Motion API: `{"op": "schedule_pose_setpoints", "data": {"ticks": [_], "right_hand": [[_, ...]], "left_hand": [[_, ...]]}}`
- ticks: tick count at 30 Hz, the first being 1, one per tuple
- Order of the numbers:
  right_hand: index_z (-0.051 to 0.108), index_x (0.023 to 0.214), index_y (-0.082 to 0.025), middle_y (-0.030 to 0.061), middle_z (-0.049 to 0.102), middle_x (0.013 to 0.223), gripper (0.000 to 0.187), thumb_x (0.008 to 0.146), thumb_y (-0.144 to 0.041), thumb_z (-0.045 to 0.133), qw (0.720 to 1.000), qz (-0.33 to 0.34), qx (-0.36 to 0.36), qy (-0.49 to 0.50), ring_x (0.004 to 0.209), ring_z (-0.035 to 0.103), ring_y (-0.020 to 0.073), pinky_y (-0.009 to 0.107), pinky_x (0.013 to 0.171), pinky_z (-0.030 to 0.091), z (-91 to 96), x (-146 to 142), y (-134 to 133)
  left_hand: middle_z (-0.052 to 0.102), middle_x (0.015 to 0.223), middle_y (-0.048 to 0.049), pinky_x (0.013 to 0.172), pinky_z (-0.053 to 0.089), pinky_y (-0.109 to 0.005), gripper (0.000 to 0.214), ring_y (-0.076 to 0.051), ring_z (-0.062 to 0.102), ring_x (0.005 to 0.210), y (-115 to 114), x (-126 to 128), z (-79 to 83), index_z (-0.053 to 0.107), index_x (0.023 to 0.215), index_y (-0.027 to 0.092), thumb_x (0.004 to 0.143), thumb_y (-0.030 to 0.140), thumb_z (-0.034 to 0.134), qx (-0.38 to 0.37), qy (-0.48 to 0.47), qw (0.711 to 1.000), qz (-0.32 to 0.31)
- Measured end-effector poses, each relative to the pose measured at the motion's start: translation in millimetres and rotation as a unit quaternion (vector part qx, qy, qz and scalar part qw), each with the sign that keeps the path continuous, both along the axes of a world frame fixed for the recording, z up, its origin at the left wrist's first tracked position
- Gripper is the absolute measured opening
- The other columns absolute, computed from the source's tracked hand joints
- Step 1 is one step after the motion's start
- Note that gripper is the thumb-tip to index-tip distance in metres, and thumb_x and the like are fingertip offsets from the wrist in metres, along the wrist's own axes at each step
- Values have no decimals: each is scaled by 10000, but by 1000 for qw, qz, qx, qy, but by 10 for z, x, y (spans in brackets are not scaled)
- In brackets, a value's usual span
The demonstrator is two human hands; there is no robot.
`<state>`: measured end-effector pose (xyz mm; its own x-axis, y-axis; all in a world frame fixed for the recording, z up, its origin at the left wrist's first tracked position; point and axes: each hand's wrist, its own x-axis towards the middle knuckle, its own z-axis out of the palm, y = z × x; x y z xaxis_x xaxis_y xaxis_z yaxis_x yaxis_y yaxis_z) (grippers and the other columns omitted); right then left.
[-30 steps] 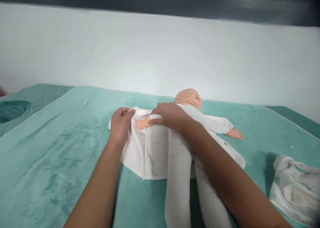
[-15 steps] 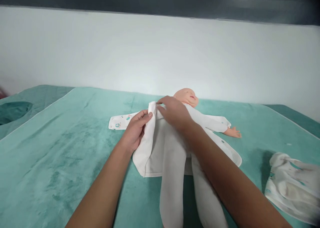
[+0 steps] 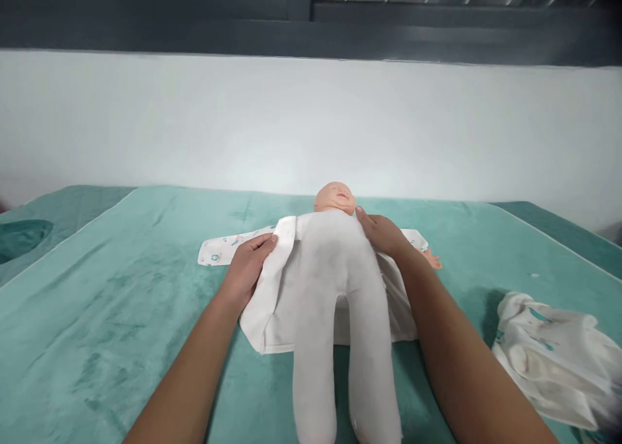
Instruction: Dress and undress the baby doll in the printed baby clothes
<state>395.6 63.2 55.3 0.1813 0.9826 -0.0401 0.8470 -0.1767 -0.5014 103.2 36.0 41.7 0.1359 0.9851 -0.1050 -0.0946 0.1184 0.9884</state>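
Observation:
A baby doll (image 3: pixel 323 269) with a white cloth body lies on its back, head away from me and legs towards me. Beneath it spreads a white baby shirt (image 3: pixel 282 324), its printed sleeve (image 3: pixel 216 252) stretched out to the left. My left hand (image 3: pixel 250 266) is closed on the shirt's folded front edge, thumb on top. At the doll's shoulder, beside the neck, my right hand (image 3: pixel 383 233) grips the doll's side; some of its fingers are hidden. Past my right wrist, the doll's small hand (image 3: pixel 431 258) shows by the other sleeve (image 3: pixel 414 238).
A crumpled white printed cloth (image 3: pixel 554 353) lies at the right on the green bed cover (image 3: pixel 121 340). Behind the bed stand a white wall (image 3: pixel 311 126) and a dark window frame (image 3: pixel 194 32) with bars above. A darker green fold (image 3: pixel 24 240) is at the far left.
My right hand has moved from the shirt edge across to the doll's other shoulder. The doll now lies straighter, its head further left. My left hand still holds the shirt edge. The view has tilted up.

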Motion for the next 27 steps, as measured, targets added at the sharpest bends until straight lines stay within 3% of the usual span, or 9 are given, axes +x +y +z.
{"op": "schedule_pose_setpoints", "data": {"ticks": [4, 8, 13, 16, 19, 21, 22, 24, 27], "right_hand": [[709, 1056, -254, 76, 688, 1203, 659, 900, -722, 273, 994, 58, 37, 88, 1110, 601, 315, 365, 910, 430, 119, -91, -43], [711, 950, -250, 31, 713, 1120, 612, 923, -681, 278, 983, 118, 96, 100, 1039, 614, 275, 329, 873, 433, 285, -278, -161], [678, 831, -231, 14, 723, 995, 519, 958, -577, 313, 972, 174, 121, 100, 924, 623, 228, 300, 801, 434, 289, -456, -206], [687, 962, -255, 16, 701, 1104, 409, 962, -505, 363, 966, 193, 138, 108, 1011, 607, 220, 303, 850, 428, 209, -475, -180], [670, 1072, -268, 33, 682, 1165, 385, 963, -477, 365, 967, 185, 147, 91, 1052, 596, 218, 313, 853, 428, 163, -447, -164], [668, 1052, -250, 57, 691, 1133, 420, 965, -494, 339, 975, 137, 163, 59, 1024, 604, 228, 327, 832, 432, 181, -395, -172], [676, 996, -235, 75, 703, 1079, 456, 965, -513, 316, 981, 101, 165, 34, 990, 612, 239, 337, 813, 434, 205, -360, -182], [678, 838, -216, 107, 715, 959, 552, 957, -567, 268, 990, 33, 133, -16, 912, 626, 264, 359, 767, 438, 270, -284, -216], [653, 675, -204, 132, 713, 847, 655, 932, -642, 239, 999, 28, -4, -41, 822, 646, 273, 368, 731, 446, 354, -201, -286]], "left_hand": [[678, 817, 7, 662, 418, -213, 266, -148, 558, 749, 96, 147, 3, 730, 900, 193, 793, 423, 653, 83, 75, 991, 66], [624, 736, 22, 662, 399, -207, 207, -136, 519, 711, 187, 317, 45, 699, 807, 187, 821, 361, 590, 123, 111, 983, 79], [621, 750, 17, 637, 401, -214, 214, -132, 522, 704, 146, 511, 276, 708, 858, 191, 820, 363, 586, 118, 78, 987, 77], [647, 755, -12, 623, 412, -223, 209, -150, 570, 732, -20, 629, 528, 737, 894, 183, 817, 299, 581, 113, 115, 987, 24], [678, 773, -32, 541, 413, -234, 307, -164, 614, 674, -297, 653, 771, 712, 1092, 203, 828, 281, 577, 76, 135, 982, -110], [711, 928, -64, 511, 435, -247, 378, -192, 658, 714, -503, 588, 854, 658, 1205, 226, 850, 327, 575, 61, 126, 974, -176], [709, 1015, -78, 528, 463, -257, 383, -208, 675, 771, -600, 536, 858, 647, 1219, 232, 865, 355, 566, 65, 122, 975, -172], [689, 1101, -81, 631, 513, -280, 357, -223, 670, 899, -770, 412, 787, 652, 1190, 235, 887, 391, 545, 93, 146, 981, -86], [657, 1092, -54, 766, 513, -307, 332, -209, 622, 973, -980, 261, 537, 635, 1161, 247, 871, 400, 579, 137, 267, 953, 40]]}}
